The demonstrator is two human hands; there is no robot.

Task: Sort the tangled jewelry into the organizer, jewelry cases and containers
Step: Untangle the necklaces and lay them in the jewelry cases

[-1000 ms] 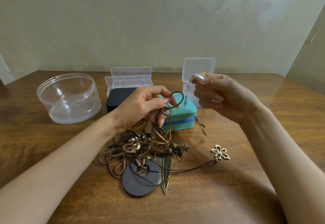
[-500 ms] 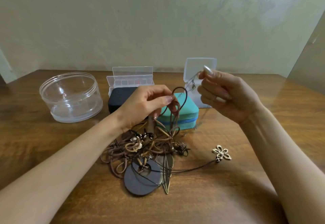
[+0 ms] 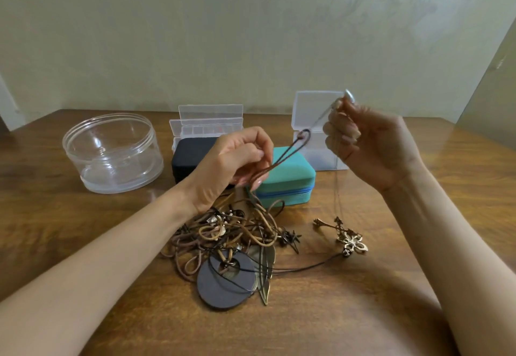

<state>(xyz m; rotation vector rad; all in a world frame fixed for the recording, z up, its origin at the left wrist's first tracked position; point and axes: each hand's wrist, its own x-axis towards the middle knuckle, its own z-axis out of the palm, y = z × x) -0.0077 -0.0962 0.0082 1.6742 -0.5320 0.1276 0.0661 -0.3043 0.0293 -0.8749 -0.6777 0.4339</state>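
Head cam: cord loop [image 3: 300, 139] is up over the teal case [image 3: 287, 177], fine chain [image 3: 321, 118] threaded thru it. My left hand [image 3: 234, 165] pinches the cord, right hand [image 3: 368, 143] pinches the chain up far right. Untangling step, I'd say. Next: draw chain clear w/o dragging the pile [image 3: 231, 232] near me, then box it.

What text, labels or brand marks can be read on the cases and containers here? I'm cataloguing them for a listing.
None: no readable text shows anywhere.
Teal zip case: plain, no label in view.
Black case: plain, no label in view.
Round clear tub: no print visible.
Clear compartment organizer and clear flip-lid box: no print visible; any moulded marks are too small to tell.
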